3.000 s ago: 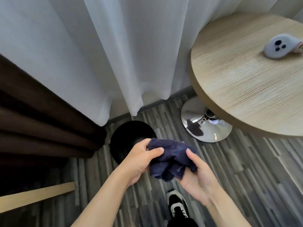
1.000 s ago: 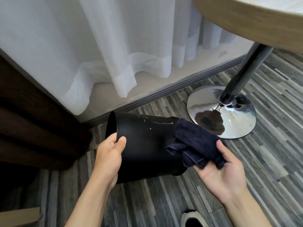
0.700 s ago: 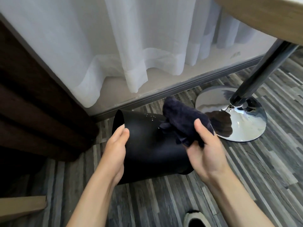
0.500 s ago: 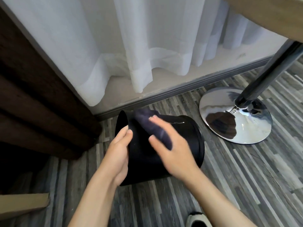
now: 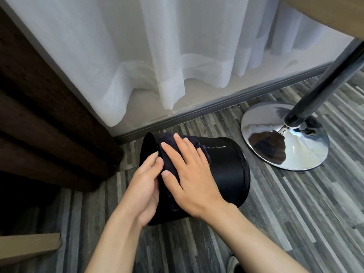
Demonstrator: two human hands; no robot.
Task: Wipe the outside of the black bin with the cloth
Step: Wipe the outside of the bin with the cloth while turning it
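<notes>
The black bin [image 5: 226,168] lies tipped on its side on the floor, its mouth facing left. My left hand [image 5: 144,186] grips the rim at the mouth and holds the bin steady. A dark blue cloth [image 5: 169,152] is spread over the bin's upper side near the rim. My right hand [image 5: 189,174] lies flat on the cloth, fingers apart, pressing it onto the bin's wall. A pale streak shows on the bin's top, just right of the cloth.
A chrome table base [image 5: 283,136] with a dark pole [image 5: 325,79] stands right of the bin, under a round wooden tabletop [image 5: 334,14]. White curtain [image 5: 177,56] and skirting lie behind. A brown curtain [image 5: 45,115] hangs at left. A wooden plank [image 5: 27,247] lies at lower left.
The bin went from upright to tipped on its side, held by my left hand. My right hand carried the cloth from the bin's base end to its top near the rim.
</notes>
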